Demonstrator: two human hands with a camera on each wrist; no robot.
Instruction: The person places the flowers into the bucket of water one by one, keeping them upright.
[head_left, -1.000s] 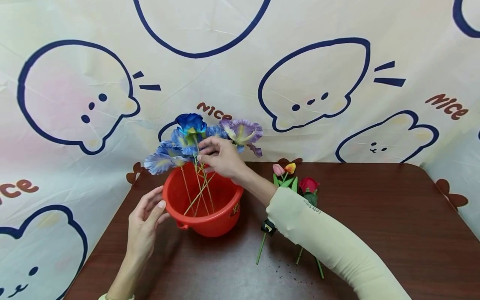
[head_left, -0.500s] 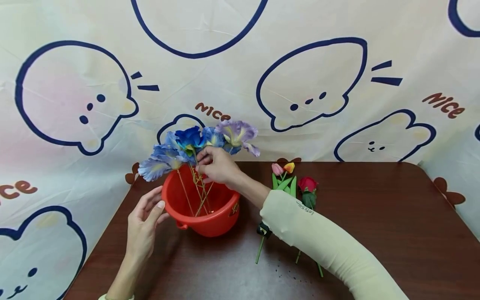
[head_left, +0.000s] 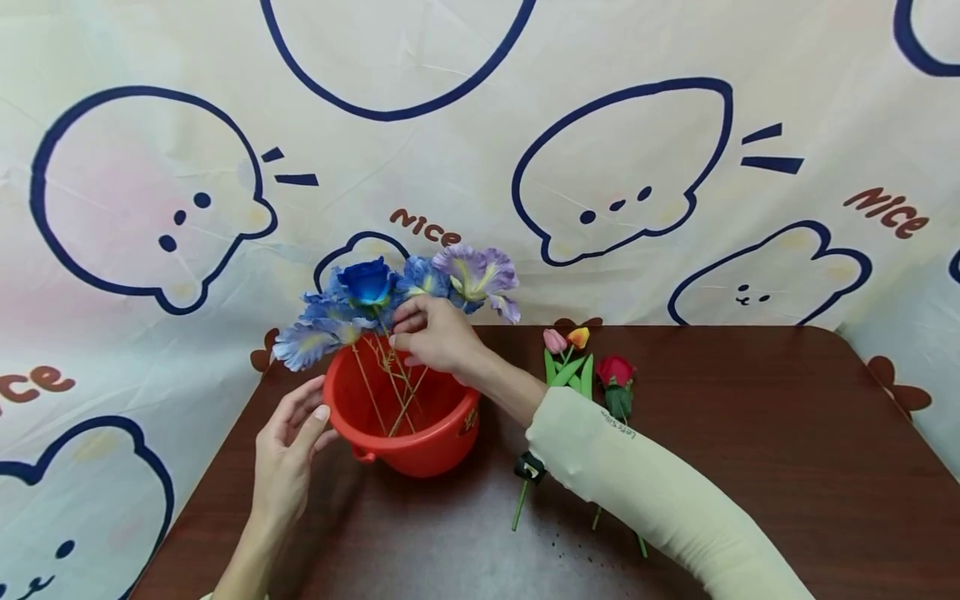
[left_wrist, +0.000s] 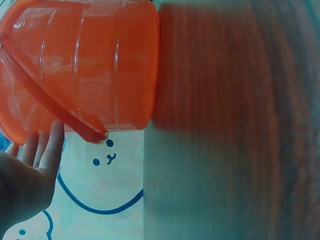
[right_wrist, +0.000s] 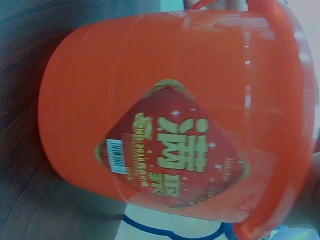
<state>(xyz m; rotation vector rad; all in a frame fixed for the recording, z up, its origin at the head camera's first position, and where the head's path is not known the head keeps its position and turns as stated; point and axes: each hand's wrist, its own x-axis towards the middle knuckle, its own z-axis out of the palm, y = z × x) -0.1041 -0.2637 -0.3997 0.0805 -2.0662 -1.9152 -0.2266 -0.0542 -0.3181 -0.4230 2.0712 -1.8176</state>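
Observation:
A red plastic bucket [head_left: 423, 454] stands on the table, with several thin-stemmed artificial flowers in it. Among them are a deep-blue rose [head_left: 367, 282], pale blue iris-like blooms [head_left: 318, 333] and a purple one [head_left: 480, 273]. Above the bucket's mouth, my right hand [head_left: 442, 333] pinches the blue rose's stem; the exact contact is partly hidden behind its fingers. On the bucket's left side, my left hand [head_left: 285, 467] touches near the rim, its fingers [left_wrist: 50, 150] fairly straight against the wall in the left wrist view. Most of the right hand is hidden in the right wrist view, where the bucket's label [right_wrist: 175, 145] shows.
Right of the bucket lie a pink tulip [head_left: 555, 339], an orange-yellow tulip [head_left: 578, 337] and a red rose [head_left: 616, 369], partly covered by the right sleeve. A small black item [head_left: 529, 467] surrounds one green stem. Dark specks dot the brown table [head_left: 750, 417].
The blue rose has come down and slightly left among the other blooms, with my right hand lowering a little. The pale blue blooms have shifted left. My left hand stays at the bucket.

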